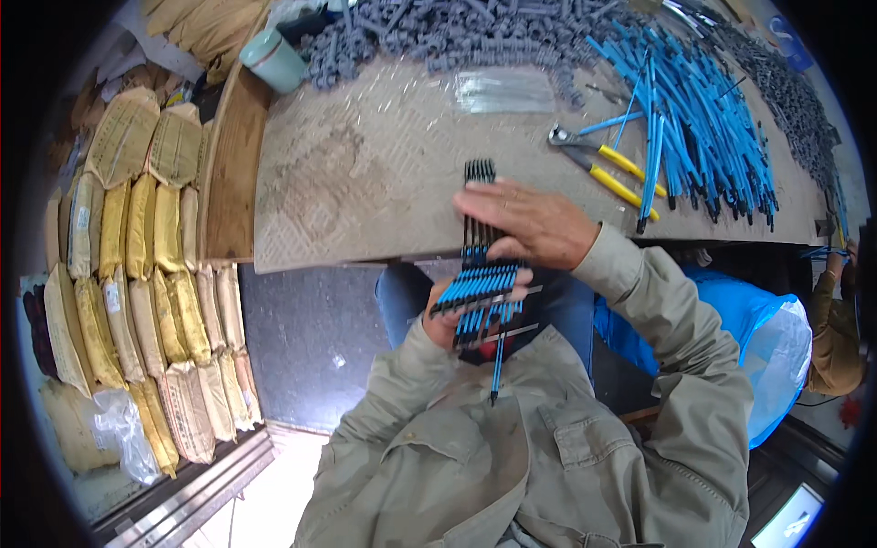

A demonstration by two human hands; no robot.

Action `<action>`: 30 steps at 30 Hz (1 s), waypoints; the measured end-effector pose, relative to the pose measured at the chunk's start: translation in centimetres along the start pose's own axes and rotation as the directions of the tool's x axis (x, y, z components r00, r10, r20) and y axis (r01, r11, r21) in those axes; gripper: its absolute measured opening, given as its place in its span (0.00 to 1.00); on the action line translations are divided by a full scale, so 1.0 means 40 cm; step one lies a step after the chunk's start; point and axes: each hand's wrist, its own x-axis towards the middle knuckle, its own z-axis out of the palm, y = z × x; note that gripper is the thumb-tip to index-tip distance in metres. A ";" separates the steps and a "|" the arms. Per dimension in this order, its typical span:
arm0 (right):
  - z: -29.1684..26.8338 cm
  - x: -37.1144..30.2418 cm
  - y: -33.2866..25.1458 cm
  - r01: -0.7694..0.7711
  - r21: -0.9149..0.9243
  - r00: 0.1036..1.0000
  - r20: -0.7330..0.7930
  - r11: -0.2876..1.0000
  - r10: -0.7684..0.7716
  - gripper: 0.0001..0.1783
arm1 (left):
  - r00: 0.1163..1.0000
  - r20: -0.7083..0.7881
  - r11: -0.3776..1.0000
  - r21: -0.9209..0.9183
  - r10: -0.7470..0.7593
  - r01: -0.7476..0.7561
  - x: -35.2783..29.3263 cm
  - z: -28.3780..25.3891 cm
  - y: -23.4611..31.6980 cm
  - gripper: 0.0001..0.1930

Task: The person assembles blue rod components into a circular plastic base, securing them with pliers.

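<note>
Bundle of blue-and-black rods [477, 289] across the near edge of the desk [365, 205], grasped from beneath in the left hand [440, 318]; right hand [541, 222] laid over the black upper part, grip not discernible. Toward the right edge: yellow-handled pliers [624, 190] beside heaped blue rods [703, 128]. Along the far edge: grey ribbed parts [438, 32]; at its left corner, pale green cup [274, 62].

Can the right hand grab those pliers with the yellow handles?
Probably yes. The pliers lie near the right hand, with bare table between. But it's on the blue-and-black sticks, so it would have to leave those first.
</note>
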 end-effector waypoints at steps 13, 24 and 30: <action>0.021 0.012 0.016 -0.131 0.251 0.954 -0.232 0.959 0.191 0.28 | 0.961 0.246 0.881 0.474 -0.126 -0.006 0.004 -0.019 0.134 0.40; 0.042 0.008 0.024 -0.131 0.199 0.913 -0.357 0.971 0.197 0.26 | 0.979 0.110 0.712 0.700 -0.171 0.046 -0.057 -0.001 0.204 0.43; 0.046 0.014 0.020 -0.171 0.187 0.897 -0.378 0.967 0.232 0.27 | 0.990 0.052 0.715 0.697 -0.128 0.056 -0.105 -0.035 0.208 0.50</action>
